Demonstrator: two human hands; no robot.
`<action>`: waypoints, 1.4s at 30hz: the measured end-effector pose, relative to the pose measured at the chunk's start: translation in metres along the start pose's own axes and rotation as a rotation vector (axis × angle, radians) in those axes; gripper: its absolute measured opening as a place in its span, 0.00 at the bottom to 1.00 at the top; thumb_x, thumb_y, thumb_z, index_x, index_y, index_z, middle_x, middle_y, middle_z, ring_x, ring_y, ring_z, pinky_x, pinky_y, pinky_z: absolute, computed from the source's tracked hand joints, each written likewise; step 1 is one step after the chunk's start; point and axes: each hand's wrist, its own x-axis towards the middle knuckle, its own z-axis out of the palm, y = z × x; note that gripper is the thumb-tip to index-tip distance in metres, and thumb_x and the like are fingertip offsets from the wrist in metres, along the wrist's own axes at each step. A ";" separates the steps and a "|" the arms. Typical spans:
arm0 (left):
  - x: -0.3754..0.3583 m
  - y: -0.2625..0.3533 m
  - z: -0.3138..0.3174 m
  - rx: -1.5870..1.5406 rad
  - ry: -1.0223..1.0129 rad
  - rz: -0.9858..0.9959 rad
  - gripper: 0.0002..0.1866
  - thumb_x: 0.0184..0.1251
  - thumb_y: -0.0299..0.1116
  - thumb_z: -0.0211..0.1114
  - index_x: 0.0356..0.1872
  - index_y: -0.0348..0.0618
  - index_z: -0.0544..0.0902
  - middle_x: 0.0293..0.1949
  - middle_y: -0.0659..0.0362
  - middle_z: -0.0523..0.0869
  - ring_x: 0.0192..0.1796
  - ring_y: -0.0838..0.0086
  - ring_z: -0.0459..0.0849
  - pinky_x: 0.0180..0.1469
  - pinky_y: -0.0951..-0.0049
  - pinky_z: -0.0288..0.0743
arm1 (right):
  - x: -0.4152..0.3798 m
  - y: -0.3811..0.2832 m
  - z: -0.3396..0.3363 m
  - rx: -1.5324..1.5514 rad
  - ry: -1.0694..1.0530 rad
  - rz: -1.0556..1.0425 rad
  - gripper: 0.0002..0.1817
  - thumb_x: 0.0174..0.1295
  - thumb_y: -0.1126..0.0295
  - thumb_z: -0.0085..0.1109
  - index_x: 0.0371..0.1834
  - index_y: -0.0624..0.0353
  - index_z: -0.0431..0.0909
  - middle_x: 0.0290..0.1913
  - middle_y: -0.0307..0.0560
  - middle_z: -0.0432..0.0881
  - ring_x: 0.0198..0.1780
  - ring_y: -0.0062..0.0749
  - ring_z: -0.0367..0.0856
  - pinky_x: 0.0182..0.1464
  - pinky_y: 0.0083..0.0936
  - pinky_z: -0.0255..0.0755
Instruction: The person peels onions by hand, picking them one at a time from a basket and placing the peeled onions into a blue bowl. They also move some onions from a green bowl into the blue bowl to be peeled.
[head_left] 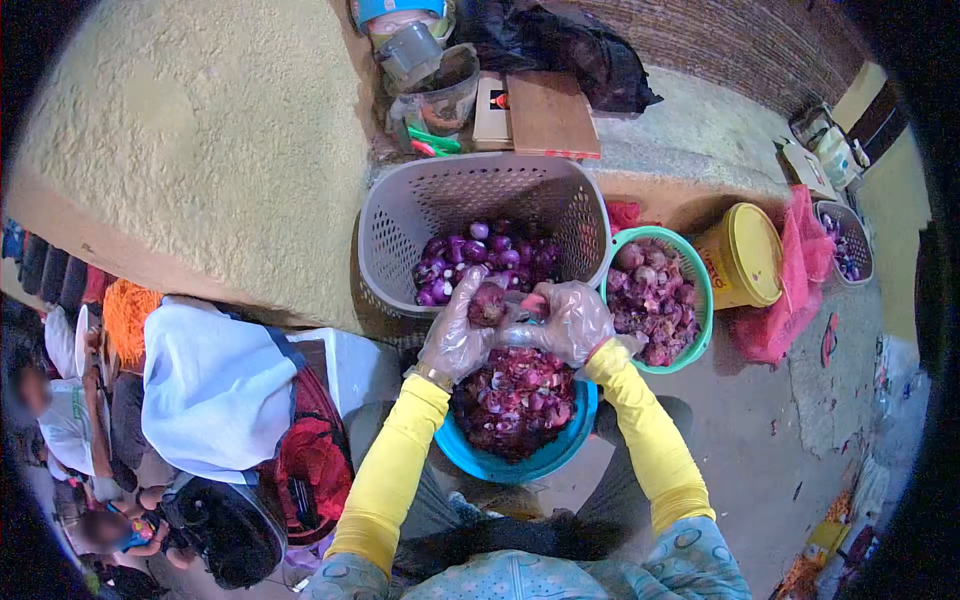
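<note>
The left hand [455, 338], in a clear plastic glove, grasps a red onion [487, 303] directly above the blue basin [500, 466]. The right hand [572, 320], also gloved, is closed around a small tool with a pink handle, probably a knife [533, 305], its working end at the onion. Both hands are clenched on their loads; neither is released.

The blue basin sits between the person's knees and is heaped with purple skins and trimmings. Beyond the basin, the grey laundry basket [400, 215] holds a shallow layer of peeled, glossy onions [480, 255] on its floor. To the right of the basin, the green basket [700, 290] is well filled with duller, unpeeled onions. Farther right of the green basket stand a yellow bucket [748, 255] and a red mesh sack [790, 270].

Judgement: peeling is partly done. The grey basket is far from full, and the green basket is well stocked, so considerable work remains.
</note>
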 end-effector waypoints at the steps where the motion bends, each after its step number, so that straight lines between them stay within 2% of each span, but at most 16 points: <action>1: 0.001 -0.001 -0.001 0.021 -0.001 -0.022 0.24 0.81 0.51 0.58 0.64 0.44 0.79 0.55 0.52 0.86 0.56 0.64 0.87 0.59 0.59 0.84 | -0.001 0.000 0.000 -0.046 0.027 -0.021 0.37 0.44 0.31 0.76 0.37 0.57 0.87 0.31 0.58 0.87 0.36 0.56 0.87 0.42 0.45 0.79; 4: 0.008 -0.006 -0.012 0.029 -0.002 -0.062 0.25 0.82 0.52 0.56 0.64 0.43 0.79 0.56 0.51 0.86 0.57 0.64 0.86 0.59 0.59 0.84 | 0.000 -0.007 -0.004 -0.059 0.042 0.031 0.36 0.43 0.30 0.76 0.37 0.55 0.88 0.30 0.57 0.86 0.35 0.55 0.87 0.41 0.46 0.80; 12: 0.019 -0.015 -0.022 -0.104 -0.024 -0.166 0.25 0.83 0.50 0.55 0.64 0.38 0.79 0.58 0.50 0.85 0.58 0.64 0.85 0.63 0.61 0.81 | 0.001 0.000 -0.003 -0.136 0.086 -0.015 0.37 0.42 0.28 0.74 0.35 0.52 0.88 0.29 0.56 0.86 0.34 0.53 0.88 0.39 0.46 0.80; 14: 0.029 -0.027 -0.043 0.283 -0.007 0.028 0.24 0.83 0.48 0.57 0.62 0.37 0.80 0.58 0.50 0.86 0.58 0.65 0.86 0.64 0.61 0.81 | 0.000 0.003 -0.003 -0.152 0.094 -0.028 0.37 0.42 0.27 0.74 0.35 0.51 0.88 0.29 0.55 0.87 0.34 0.53 0.88 0.39 0.46 0.80; 15: 0.025 -0.023 -0.034 0.284 -0.008 0.028 0.24 0.83 0.48 0.57 0.62 0.37 0.80 0.58 0.50 0.86 0.58 0.65 0.86 0.64 0.61 0.81 | 0.000 0.004 -0.001 -0.179 0.089 -0.041 0.37 0.41 0.26 0.73 0.34 0.51 0.87 0.29 0.54 0.87 0.34 0.52 0.88 0.39 0.46 0.81; 17: 0.012 -0.007 -0.010 -0.016 -0.046 -0.199 0.23 0.82 0.48 0.58 0.61 0.38 0.82 0.55 0.52 0.88 0.55 0.68 0.87 0.62 0.62 0.82 | 0.001 0.005 0.000 -0.205 0.087 -0.054 0.37 0.41 0.26 0.73 0.34 0.50 0.87 0.28 0.54 0.87 0.34 0.51 0.89 0.39 0.47 0.81; 21: 0.013 -0.006 -0.018 0.053 -0.097 -0.179 0.24 0.81 0.50 0.60 0.58 0.38 0.84 0.51 0.53 0.90 0.51 0.69 0.89 0.58 0.63 0.84 | 0.001 0.007 0.004 -0.232 0.065 -0.059 0.37 0.40 0.25 0.72 0.32 0.49 0.87 0.28 0.52 0.87 0.34 0.50 0.89 0.39 0.47 0.81; 23: 0.011 -0.008 -0.010 0.090 -0.014 -0.188 0.25 0.79 0.53 0.61 0.55 0.38 0.85 0.48 0.54 0.91 0.48 0.70 0.90 0.56 0.65 0.86 | 0.000 0.009 0.006 -0.210 0.066 -0.063 0.37 0.39 0.24 0.72 0.32 0.49 0.87 0.28 0.52 0.87 0.34 0.50 0.89 0.39 0.47 0.81; 26: 0.010 -0.008 -0.014 0.123 -0.003 -0.192 0.26 0.80 0.53 0.60 0.60 0.40 0.82 0.55 0.51 0.88 0.55 0.65 0.88 0.58 0.61 0.85 | 0.000 0.010 0.007 -0.266 0.057 -0.071 0.37 0.39 0.24 0.72 0.31 0.48 0.87 0.27 0.51 0.87 0.33 0.51 0.89 0.38 0.47 0.81; 30: 0.009 -0.010 -0.013 0.099 0.040 -0.232 0.25 0.80 0.53 0.59 0.57 0.40 0.83 0.52 0.51 0.89 0.53 0.65 0.89 0.56 0.62 0.86 | -0.002 0.006 0.007 -0.271 0.080 -0.086 0.36 0.38 0.24 0.72 0.31 0.47 0.87 0.27 0.51 0.87 0.33 0.50 0.89 0.38 0.48 0.81; 33: 0.008 -0.009 -0.009 0.179 -0.007 -0.186 0.28 0.80 0.56 0.58 0.55 0.37 0.86 0.47 0.55 0.91 0.48 0.71 0.89 0.51 0.67 0.87 | -0.003 0.005 0.004 -0.278 0.094 -0.092 0.36 0.39 0.24 0.72 0.31 0.47 0.87 0.27 0.50 0.87 0.33 0.50 0.88 0.38 0.48 0.80; 35: 0.012 -0.010 -0.015 0.062 -0.005 -0.261 0.27 0.80 0.55 0.58 0.52 0.36 0.85 0.47 0.50 0.90 0.48 0.64 0.89 0.51 0.62 0.88 | -0.002 0.004 0.003 -0.262 0.114 -0.098 0.36 0.39 0.24 0.72 0.31 0.47 0.87 0.27 0.50 0.87 0.33 0.49 0.88 0.38 0.48 0.80; 37: 0.012 -0.010 -0.010 0.041 0.001 -0.250 0.29 0.79 0.57 0.58 0.52 0.36 0.85 0.49 0.50 0.90 0.50 0.64 0.89 0.52 0.61 0.87 | -0.003 0.004 0.001 -0.258 0.076 -0.074 0.36 0.39 0.24 0.72 0.31 0.46 0.87 0.28 0.50 0.87 0.33 0.50 0.89 0.37 0.48 0.81; 39: 0.014 -0.012 -0.017 0.067 -0.006 -0.254 0.29 0.81 0.55 0.57 0.64 0.37 0.80 0.53 0.54 0.89 0.49 0.72 0.89 0.55 0.68 0.86 | -0.003 0.007 0.003 -0.262 0.091 -0.095 0.36 0.39 0.23 0.71 0.32 0.47 0.87 0.27 0.50 0.87 0.32 0.50 0.89 0.36 0.47 0.81; 40: 0.015 -0.013 -0.022 0.067 -0.006 -0.256 0.29 0.81 0.55 0.57 0.64 0.37 0.80 0.53 0.54 0.89 0.49 0.72 0.89 0.55 0.68 0.86 | -0.003 0.008 0.004 -0.266 0.105 -0.119 0.37 0.39 0.23 0.71 0.32 0.47 0.87 0.27 0.50 0.87 0.32 0.50 0.89 0.36 0.47 0.81; 42: 0.018 -0.016 -0.034 0.211 -0.107 -0.174 0.29 0.79 0.39 0.64 0.75 0.41 0.69 0.60 0.50 0.85 0.58 0.68 0.86 0.65 0.63 0.81 | -0.003 0.007 0.004 -0.265 0.089 -0.104 0.37 0.39 0.23 0.71 0.32 0.47 0.87 0.27 0.50 0.87 0.32 0.50 0.89 0.35 0.47 0.80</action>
